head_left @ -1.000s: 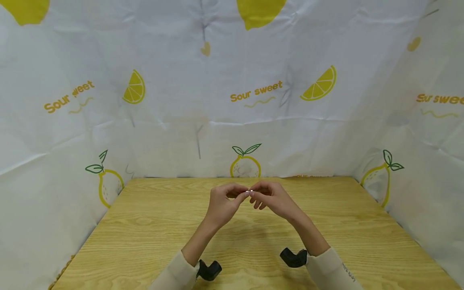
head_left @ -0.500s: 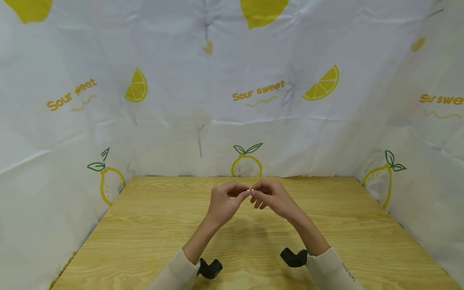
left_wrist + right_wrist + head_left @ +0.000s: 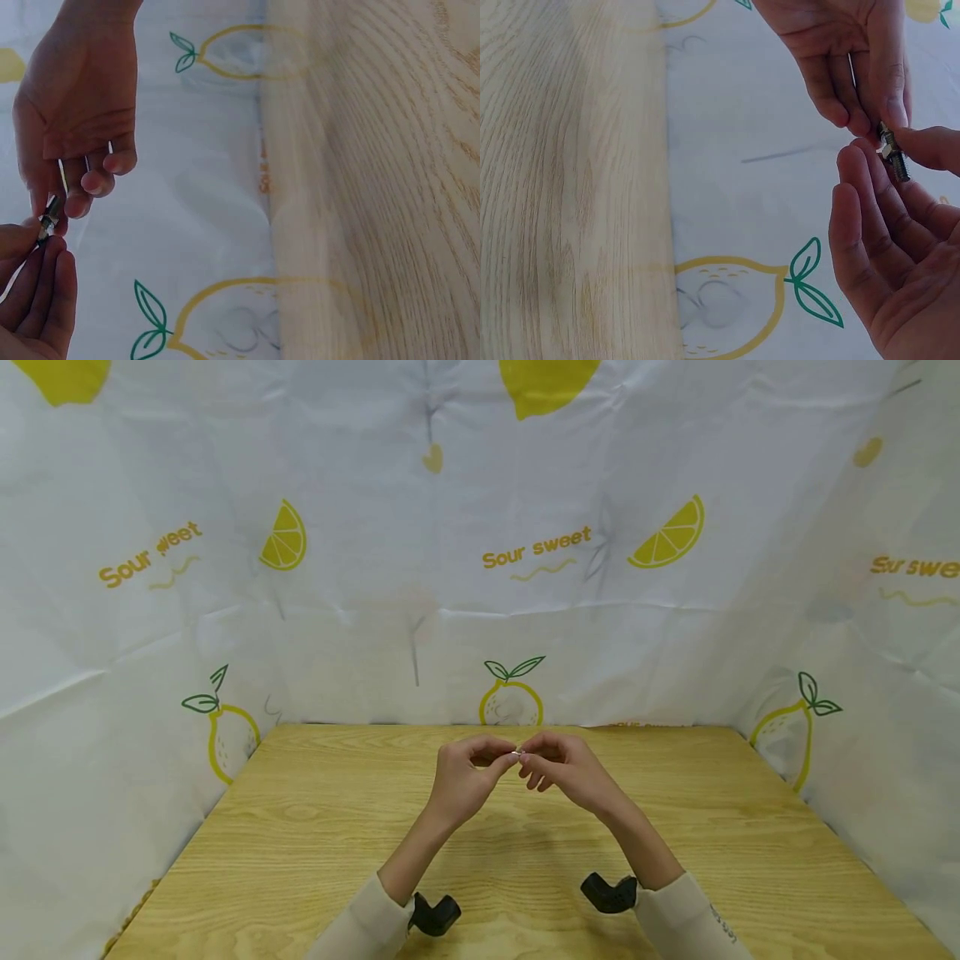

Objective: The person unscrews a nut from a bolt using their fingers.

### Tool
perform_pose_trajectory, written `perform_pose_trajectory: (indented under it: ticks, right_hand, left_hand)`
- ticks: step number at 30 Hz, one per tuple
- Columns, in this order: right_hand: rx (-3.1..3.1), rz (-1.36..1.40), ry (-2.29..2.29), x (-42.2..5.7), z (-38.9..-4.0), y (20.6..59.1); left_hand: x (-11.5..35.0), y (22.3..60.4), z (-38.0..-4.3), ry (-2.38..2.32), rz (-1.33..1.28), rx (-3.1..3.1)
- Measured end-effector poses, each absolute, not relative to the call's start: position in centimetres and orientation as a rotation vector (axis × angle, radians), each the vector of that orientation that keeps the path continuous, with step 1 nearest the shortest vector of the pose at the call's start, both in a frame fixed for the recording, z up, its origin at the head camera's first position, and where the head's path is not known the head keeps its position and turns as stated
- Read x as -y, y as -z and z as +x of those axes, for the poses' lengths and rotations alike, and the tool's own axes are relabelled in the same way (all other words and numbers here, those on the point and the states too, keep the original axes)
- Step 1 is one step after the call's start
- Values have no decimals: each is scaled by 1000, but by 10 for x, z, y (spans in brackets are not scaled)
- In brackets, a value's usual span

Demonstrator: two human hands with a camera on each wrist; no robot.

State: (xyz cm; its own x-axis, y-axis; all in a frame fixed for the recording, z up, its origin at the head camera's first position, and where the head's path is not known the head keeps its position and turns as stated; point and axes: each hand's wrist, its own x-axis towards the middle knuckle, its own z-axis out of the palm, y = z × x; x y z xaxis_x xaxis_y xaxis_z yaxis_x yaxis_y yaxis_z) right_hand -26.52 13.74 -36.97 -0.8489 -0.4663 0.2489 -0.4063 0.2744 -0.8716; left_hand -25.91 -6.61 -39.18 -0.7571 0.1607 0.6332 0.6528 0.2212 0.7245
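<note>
Both hands meet in front of me above the wooden table [image 3: 337, 827], fingertips close together. A small silvery bolt [image 3: 900, 166] with a nut [image 3: 889, 151] on its thread lies between them. My left hand [image 3: 461, 783] pinches one end of the bolt with thumb and fingers. From the other side, my right hand [image 3: 572, 774] pinches it between thumb and index finger, its remaining fingers loosely bent. In the head view the fingertips hide most of the bolt [image 3: 517, 753]. Threads and nut show best in the right wrist view.
A white cloth [image 3: 360, 652] printed with lemons and lettering hangs behind the table and along both sides. Black curved wrist mounts [image 3: 435, 916] stick out inward from the two beige sleeves [image 3: 367, 920].
The head view has shifted slightly, moving the background a little to the right. Both hands keep nearly the same pose around the bolt; any turning is too small to make out.
</note>
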Motion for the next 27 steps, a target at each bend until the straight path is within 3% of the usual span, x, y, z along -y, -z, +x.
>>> perform_pose_trajectory:
  ticks: [27]
  right_hand:
    - [-2514, -796, 1683, -139, -264, 368]
  left_hand:
    - [66, 392, -258, 1556, -754, 2073]
